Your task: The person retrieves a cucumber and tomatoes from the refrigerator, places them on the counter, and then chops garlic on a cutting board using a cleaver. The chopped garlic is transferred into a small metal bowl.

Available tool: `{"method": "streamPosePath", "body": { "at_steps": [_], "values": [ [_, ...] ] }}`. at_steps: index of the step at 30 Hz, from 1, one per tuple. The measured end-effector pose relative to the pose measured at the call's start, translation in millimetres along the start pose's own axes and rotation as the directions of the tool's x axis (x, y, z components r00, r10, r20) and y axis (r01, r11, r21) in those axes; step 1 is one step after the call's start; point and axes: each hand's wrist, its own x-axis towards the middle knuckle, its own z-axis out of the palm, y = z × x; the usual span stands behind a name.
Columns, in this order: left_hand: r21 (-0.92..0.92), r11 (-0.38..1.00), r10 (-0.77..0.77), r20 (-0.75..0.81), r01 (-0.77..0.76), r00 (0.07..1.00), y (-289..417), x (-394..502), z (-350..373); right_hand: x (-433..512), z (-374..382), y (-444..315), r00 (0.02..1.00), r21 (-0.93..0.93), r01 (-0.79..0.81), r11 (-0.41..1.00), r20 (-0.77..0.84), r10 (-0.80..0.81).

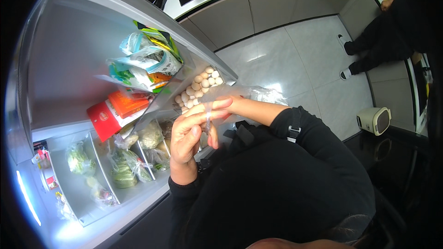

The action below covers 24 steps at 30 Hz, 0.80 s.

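Observation:
My left hand is raised in front of the open refrigerator, its fingers stretched out to the right. A thin strip of a clear plastic bag loops across those fingers. Behind them reaches my right hand, mostly hidden by the left fingers and the film. The rest of the bag spreads around and beyond my right wrist. Just past both hands, many loose eggs lie in a door bin. Whether anything is inside the bag cannot be seen.
Bagged leafy vegetables fill parts of a divided refrigerator drawer. Food pouches and red packets stand in the door. A person stands across the kitchen. A small bin is at right.

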Motion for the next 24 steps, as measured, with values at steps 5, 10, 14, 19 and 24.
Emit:
{"method": "streamPosePath", "body": {
  "at_steps": [5, 10, 14, 19, 24],
  "values": [
    [-0.01, 0.996, 0.083, -0.011, -0.083, 0.996, 7.1, -10.2, -7.8, -5.9, -30.1, -5.6, 0.981, -0.063, 0.164, 0.984, -0.096, -0.169],
    [-0.019, 0.987, 0.156, -0.031, -0.157, 0.987, 11.4, -18.3, -14.3, -30.2, -45.4, 3.6, 0.892, -0.063, 0.382, 0.922, -0.234, -0.386],
    [-0.009, 0.984, 0.175, -0.1, -0.176, 0.98, 7.6, -9.3, -14.5, -54.2, -62.1, -9.9, 0.971, -0.069, 0.206, 0.976, -0.108, -0.212],
    [0.009, 0.978, 0.209, -0.134, -0.21, 0.969, 8.0, 0.8, -12.5, -96.8, -65.9, -31.1, 0.99, -0.117, 0.07, 0.991, -0.117, -0.083],
    [0.077, 0.971, 0.236, -0.125, -0.227, 0.964, 7.9, 9.2, -2.3, -132.5, -78.1, -24.5, 0.986, -0.284, 0.054, 0.957, -0.135, -0.095]
  ]
}}
